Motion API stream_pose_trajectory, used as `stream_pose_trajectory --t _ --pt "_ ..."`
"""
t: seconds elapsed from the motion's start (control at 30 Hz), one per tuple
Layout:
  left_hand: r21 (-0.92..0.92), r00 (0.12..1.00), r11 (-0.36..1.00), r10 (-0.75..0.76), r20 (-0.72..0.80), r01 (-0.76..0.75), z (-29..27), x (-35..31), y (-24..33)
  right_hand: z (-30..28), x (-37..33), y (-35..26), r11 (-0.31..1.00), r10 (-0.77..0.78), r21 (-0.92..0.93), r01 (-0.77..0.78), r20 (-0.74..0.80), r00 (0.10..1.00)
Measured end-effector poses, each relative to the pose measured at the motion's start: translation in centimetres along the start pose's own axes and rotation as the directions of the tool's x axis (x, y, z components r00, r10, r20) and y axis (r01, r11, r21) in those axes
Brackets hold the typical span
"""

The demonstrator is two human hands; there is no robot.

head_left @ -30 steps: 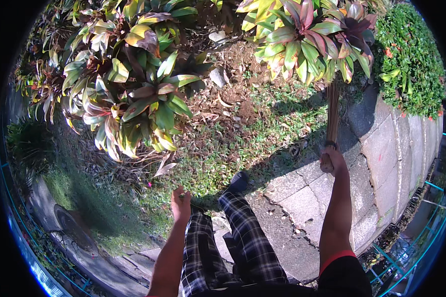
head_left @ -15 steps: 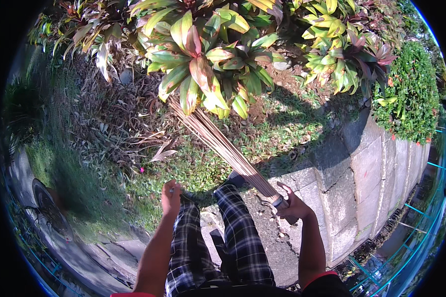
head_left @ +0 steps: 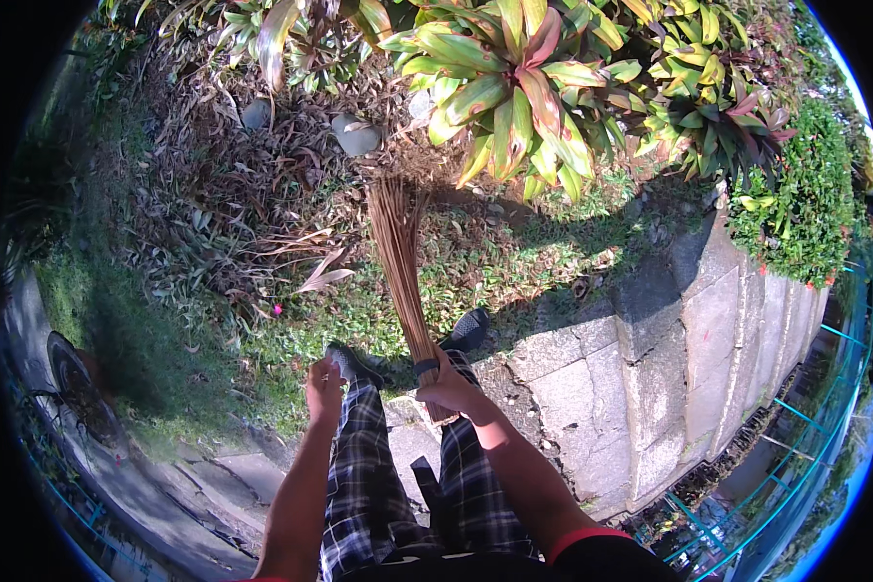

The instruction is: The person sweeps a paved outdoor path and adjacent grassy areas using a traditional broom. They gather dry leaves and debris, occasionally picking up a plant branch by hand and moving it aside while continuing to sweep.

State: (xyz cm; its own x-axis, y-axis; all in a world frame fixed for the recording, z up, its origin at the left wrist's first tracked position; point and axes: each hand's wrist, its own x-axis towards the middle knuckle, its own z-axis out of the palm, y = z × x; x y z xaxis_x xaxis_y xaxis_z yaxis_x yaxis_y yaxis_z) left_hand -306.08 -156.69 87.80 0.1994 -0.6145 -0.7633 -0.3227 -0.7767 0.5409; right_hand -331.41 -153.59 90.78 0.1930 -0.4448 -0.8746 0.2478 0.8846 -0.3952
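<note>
A stick broom (head_left: pixel 396 257), a bundle of thin brown sticks with a dark band near its butt, slants up from my legs. My right hand (head_left: pixel 448 390) is closed around its bound end, just below the band. The spread tips rest on dry leaves and soil near a rounded grey stone (head_left: pixel 356 135). My left hand (head_left: pixel 324 390) hangs in front of my left shoe with its fingers curled in; whether anything is inside them is hidden. A pile of dry leaves (head_left: pixel 204 204) lies left of the broom.
Broad-leaved green and red plants (head_left: pixel 524 82) overhang the far side. A trimmed bush (head_left: pixel 795 194) stands at the right beside cracked concrete slabs (head_left: pixel 577 388). A tyre-like ring (head_left: pixel 78 383) sits at the left. Teal railing (head_left: pixel 747 504) runs along the lower right.
My right hand has swung left and inward with the broom, which now stands more upright. The broom's tips have come out from under the leaves. My left hand has moved slightly left and down.
</note>
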Motion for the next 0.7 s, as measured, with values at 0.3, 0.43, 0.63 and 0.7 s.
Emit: stream_pose_trajectory --t 0.3,0.43,0.63,0.7 --pt "-0.154 0.998 0.988 0.038 0.050 -0.030 -2.6 1.4 2.3 -13.3 -13.8 -0.2 0.938 -0.140 -0.345 0.039 -0.273 0.952" --pt "-0.169 0.997 0.985 0.054 0.060 -0.043 -4.5 1.8 1.3 -16.7 -13.3 -3.6 0.953 0.083 -0.138 -0.269 -0.738 0.670" --pt "-0.195 0.999 0.980 -0.032 0.026 0.036 -6.8 1.4 -0.8 2.7 0.5 0.3 0.971 0.132 -0.127 -0.204 -0.427 0.895" --pt "-0.165 0.998 0.985 -0.058 0.011 0.059 -7.9 1.0 -0.9 7.6 1.7 2.1 0.892 0.128 -0.404 -0.204 -0.208 0.970"
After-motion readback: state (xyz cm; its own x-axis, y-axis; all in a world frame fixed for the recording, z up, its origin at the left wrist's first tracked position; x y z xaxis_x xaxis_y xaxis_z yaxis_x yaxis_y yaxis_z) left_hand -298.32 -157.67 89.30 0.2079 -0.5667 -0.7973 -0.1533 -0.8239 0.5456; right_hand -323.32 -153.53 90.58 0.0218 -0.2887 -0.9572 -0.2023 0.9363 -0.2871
